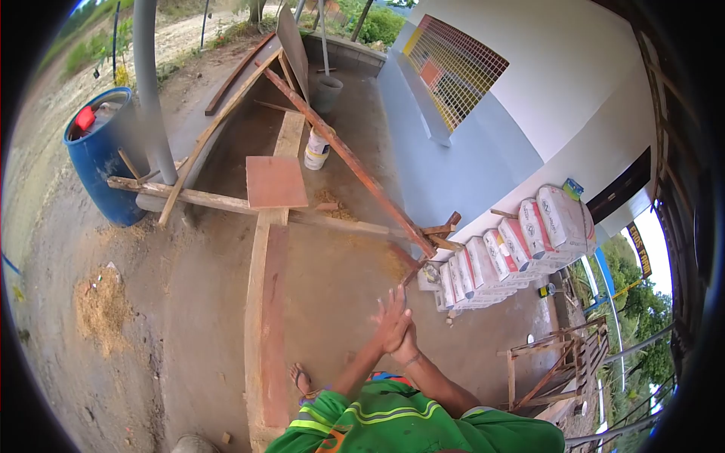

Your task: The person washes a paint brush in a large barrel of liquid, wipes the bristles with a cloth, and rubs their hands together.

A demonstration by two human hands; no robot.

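My left hand and my right hand meet in front of my green shirt, palms against each other. The left hand's fingers are stretched out and a little apart, and no object shows between the palms. Part of the right hand is hidden behind the left. A thin band circles the right wrist. Below the hands my foot in a flip-flop stands on the concrete floor. Left of it runs a long wooden plank, and a square reddish tile lies across its far part.
Stacked cement bags line the wall at right. A reddish beam slants over a crossing timber. Farther off are a white bucket, a grey bucket and a blue barrel. A wooden frame stands at lower right.
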